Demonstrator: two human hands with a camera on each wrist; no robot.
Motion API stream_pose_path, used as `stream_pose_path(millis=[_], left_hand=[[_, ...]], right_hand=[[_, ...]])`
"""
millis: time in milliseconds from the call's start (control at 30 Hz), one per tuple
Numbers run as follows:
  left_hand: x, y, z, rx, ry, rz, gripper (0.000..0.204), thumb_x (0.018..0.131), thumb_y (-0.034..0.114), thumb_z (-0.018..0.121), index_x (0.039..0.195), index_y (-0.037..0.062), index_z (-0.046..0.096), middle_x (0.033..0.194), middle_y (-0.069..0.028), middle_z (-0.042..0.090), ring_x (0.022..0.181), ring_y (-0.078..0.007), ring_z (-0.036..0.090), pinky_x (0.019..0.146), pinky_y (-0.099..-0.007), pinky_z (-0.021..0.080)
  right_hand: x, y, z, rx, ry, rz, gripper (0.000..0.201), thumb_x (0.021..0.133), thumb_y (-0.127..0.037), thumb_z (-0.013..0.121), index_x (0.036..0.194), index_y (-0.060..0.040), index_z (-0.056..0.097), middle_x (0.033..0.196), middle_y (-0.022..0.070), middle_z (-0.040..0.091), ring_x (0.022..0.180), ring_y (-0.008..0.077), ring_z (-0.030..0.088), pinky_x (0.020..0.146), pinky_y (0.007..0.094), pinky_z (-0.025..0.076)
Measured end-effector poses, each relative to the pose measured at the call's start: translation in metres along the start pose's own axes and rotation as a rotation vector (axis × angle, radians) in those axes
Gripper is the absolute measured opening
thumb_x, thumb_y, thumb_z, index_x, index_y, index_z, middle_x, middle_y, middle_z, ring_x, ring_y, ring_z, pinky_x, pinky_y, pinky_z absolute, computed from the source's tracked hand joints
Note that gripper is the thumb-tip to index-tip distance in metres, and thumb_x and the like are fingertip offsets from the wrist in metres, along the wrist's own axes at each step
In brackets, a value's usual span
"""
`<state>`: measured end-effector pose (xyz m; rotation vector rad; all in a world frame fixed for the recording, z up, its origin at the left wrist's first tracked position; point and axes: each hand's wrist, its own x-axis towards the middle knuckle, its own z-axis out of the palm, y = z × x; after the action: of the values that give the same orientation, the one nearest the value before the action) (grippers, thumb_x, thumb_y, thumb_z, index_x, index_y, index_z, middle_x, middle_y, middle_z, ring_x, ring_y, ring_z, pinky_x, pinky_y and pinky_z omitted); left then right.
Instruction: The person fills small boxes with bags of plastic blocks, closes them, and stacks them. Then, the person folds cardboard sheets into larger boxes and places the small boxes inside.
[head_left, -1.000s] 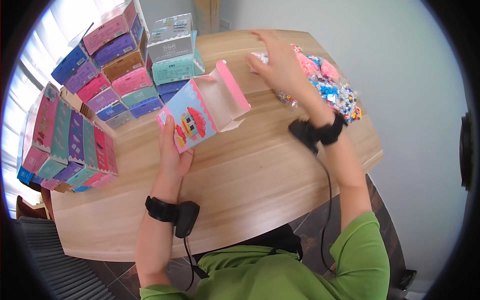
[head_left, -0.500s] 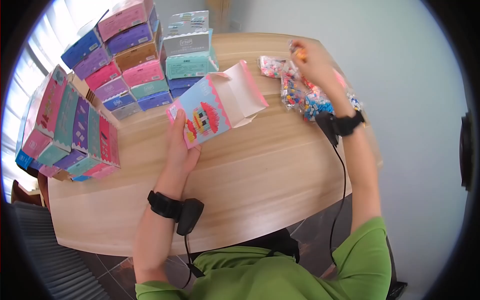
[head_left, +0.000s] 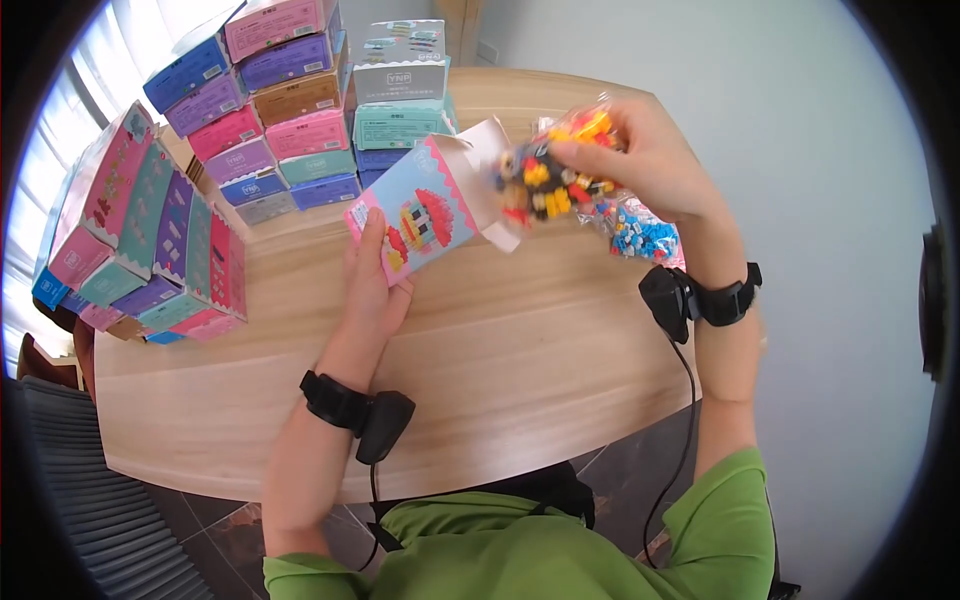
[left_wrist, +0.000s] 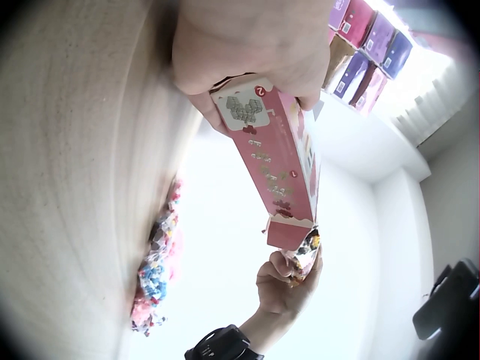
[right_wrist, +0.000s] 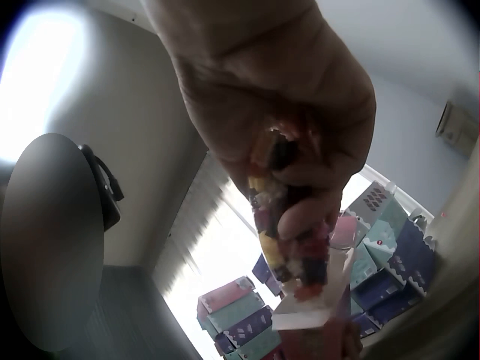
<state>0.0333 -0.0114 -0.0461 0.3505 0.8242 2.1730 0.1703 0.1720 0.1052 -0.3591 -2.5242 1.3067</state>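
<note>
In left grip [head_left: 372,280] — open box [head_left: 418,225], long axis toward bag [head_left: 550,185] in right grip [head_left: 655,158]

Smooth printed cardboard box [head_left: 422,215], glossy clear plastic bag [head_left: 553,182], wood-grained tabletop [head_left: 520,350].

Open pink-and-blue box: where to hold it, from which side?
Likely the box's lower-left end in the head view, from the person's side, as the left hand does: its open end faces up-right, so that grip leaves it unblocked.
</note>
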Motion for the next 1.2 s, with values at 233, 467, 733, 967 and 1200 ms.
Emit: stream_pose_path(millis=[233,467,733,967,1200], left_hand=[[0.000,-0.002,0.001,0.035,0.031,0.025,0.031,0.089,0.027,0.050,0.111,0.0057,0.046,0.109,-0.0074,0.055,0.098,-0.0183,0.057,0.080,-0.0365,0.050],[0.001,-0.003,0.002,-0.011,0.026,0.005,0.035,0.089,0.030,0.050,0.114,0.0063,0.044,0.111,-0.0064,0.055,0.099,-0.0190,0.056,0.081,-0.0361,0.049],[0.005,-0.004,-0.006,-0.111,-0.024,-0.070,0.041,0.089,0.036,0.048,0.119,0.0088,0.040,0.116,-0.0064,0.053,0.103,-0.0193,0.054,0.080,-0.0347,0.049],[0.000,-0.001,0.005,-0.043,-0.033,-0.054,0.044,0.090,0.038,0.043,0.122,0.0083,0.038,0.119,-0.0074,0.050,0.106,-0.0203,0.053,0.085,-0.0358,0.048],[-0.001,-0.001,0.003,0.031,-0.076,-0.051,0.053,0.090,0.045,0.037,0.128,0.0077,0.034,0.120,-0.0079,0.049,0.107,-0.0211,0.051,0.092,-0.0423,0.043]], right_hand=[[0.023,0.006,0.002,0.168,-0.107,0.172,0.038,0.077,-0.030,0.066,0.092,0.0016,0.050,0.077,0.0076,0.060,0.063,0.0103,0.060,0.046,0.0199,0.045],[0.017,0.024,0.040,0.146,-0.057,-0.013,0.033,0.085,-0.024,0.058,0.096,0.0006,0.039,0.095,0.0138,0.056,0.082,0.0148,0.060,0.065,0.0254,0.051],[-0.003,0.013,0.049,-0.498,-0.234,-0.656,0.052,0.073,-0.009,0.066,0.119,-0.0028,0.045,0.123,0.0094,0.046,0.114,0.0247,0.045,0.090,0.0374,0.041],[0.012,0.026,0.052,-0.137,0.094,-0.460,0.048,0.072,-0.016,0.069,0.116,-0.0053,0.052,0.122,0.0150,0.044,0.110,0.0277,0.045,0.088,0.0354,0.040],[0.013,0.022,0.080,-0.349,0.289,-0.606,0.027,0.081,-0.012,0.059,0.108,-0.0070,0.059,0.119,0.0154,0.045,0.105,0.0260,0.048,0.081,0.0328,0.044]])
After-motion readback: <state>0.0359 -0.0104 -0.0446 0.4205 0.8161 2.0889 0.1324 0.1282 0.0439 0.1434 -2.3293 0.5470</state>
